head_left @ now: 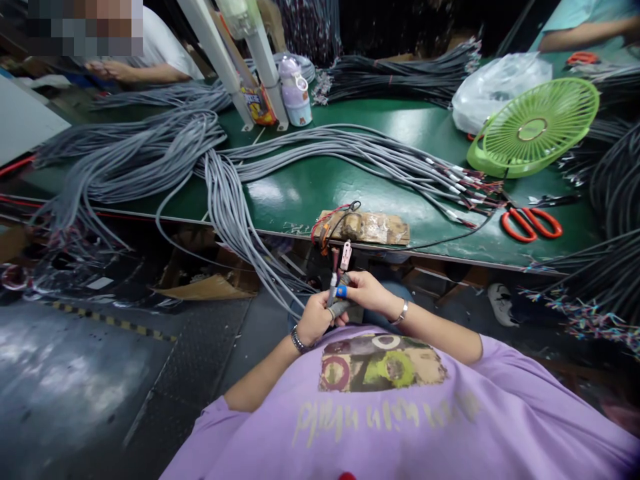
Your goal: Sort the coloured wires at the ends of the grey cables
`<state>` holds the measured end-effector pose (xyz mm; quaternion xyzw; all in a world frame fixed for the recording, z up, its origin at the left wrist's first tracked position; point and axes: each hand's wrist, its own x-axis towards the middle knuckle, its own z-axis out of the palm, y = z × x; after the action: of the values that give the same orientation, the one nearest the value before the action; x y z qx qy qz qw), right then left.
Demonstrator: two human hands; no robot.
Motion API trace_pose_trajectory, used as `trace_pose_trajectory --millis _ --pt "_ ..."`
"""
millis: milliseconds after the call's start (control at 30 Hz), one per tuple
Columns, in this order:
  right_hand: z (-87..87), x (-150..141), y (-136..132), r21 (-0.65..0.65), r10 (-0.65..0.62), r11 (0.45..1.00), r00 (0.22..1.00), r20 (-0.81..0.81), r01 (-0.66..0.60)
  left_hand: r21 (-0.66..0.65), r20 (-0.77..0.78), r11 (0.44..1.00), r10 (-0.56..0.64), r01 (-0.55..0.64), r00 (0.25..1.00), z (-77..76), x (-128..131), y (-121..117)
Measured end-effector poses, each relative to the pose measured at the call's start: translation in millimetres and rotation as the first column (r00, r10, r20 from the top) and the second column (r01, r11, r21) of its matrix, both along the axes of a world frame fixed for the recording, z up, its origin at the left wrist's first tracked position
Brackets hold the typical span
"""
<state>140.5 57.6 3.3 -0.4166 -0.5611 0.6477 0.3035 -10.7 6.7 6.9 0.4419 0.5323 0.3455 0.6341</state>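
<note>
Both hands meet just below the front edge of the green table (320,187). My left hand (314,319) is closed around the end of a grey cable (235,220) that runs down from the big bundle on the table. My right hand (364,291), with blue tape on a fingertip, pinches the cable's stripped end, where a small pink tag (346,255) and wire tips stick up. A taped cardboard pad (367,228) with red and black wires lies on the table edge right above my hands.
Grey cable bundles (360,150) cover the table. Orange scissors (531,223) and a green fan (535,127) are at the right, a plastic bag (500,83) behind them. A bottle (295,93) stands by white posts. Other people's arms show at back left (125,67) and back right (585,33).
</note>
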Motion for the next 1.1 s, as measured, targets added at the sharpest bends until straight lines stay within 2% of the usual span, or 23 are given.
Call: trace_pose_trajectory --millis 67,100,200,267,333,400,467,567,700,900,1100 --pt "-1.1 -0.8 3.8 0.071 -0.057 0.996 0.997 0.060 0.052 -0.032 -0.014 0.995 -0.092 0.092 0.996 -1.2 -0.2 -2.1" --pt "-1.9 0.1 6.4 0.083 -0.123 0.990 0.990 0.068 0.117 -0.040 -0.012 0.993 -0.116 0.115 0.993 -1.6 -0.1 -3.2" --pt "-3.3 7.2 13.9 -0.023 -0.325 0.946 0.946 -0.009 0.324 -0.031 0.002 0.995 -0.090 0.090 0.996 -2.2 0.5 -4.4" --pt "-2.2 13.0 14.9 -0.183 -0.300 0.943 0.948 -0.106 0.278 -0.015 0.013 1.000 -0.008 0.008 1.000 -2.1 0.6 -2.8" --pt "0.6 16.3 11.6 -0.314 -0.178 0.943 0.966 -0.186 0.113 -0.003 0.037 0.998 0.057 -0.056 0.998 -1.8 0.3 -0.3" --pt "3.6 15.7 6.1 -0.346 -0.045 0.938 0.977 -0.208 -0.030 0.004 0.055 0.997 0.075 -0.075 0.996 -1.4 0.1 1.8" --pt "5.3 12.1 1.3 -0.283 0.034 0.955 0.981 -0.189 -0.088 0.009 0.057 0.998 0.068 -0.069 0.996 -1.0 -0.1 2.7" --pt "4.5 5.7 -1.2 -0.179 0.062 0.980 0.987 -0.146 -0.088 0.000 0.053 0.998 0.055 -0.055 0.997 -0.6 -0.2 2.2" --pt "1.1 1.3 -1.4 -0.148 0.030 0.988 0.994 -0.103 -0.045 0.001 0.049 0.997 0.076 -0.076 0.996 -1.2 -0.8 1.7" --pt "-4.1 -1.8 -7.1 -0.218 -0.140 0.971 0.975 -0.173 0.100 0.012 0.078 0.984 0.174 -0.176 0.982 -2.5 -0.6 3.3" --pt "-5.0 -1.4 -7.9 -0.201 -0.159 0.971 0.977 -0.144 0.129 0.001 0.102 0.975 0.221 -0.222 0.970 -1.1 1.1 3.3"
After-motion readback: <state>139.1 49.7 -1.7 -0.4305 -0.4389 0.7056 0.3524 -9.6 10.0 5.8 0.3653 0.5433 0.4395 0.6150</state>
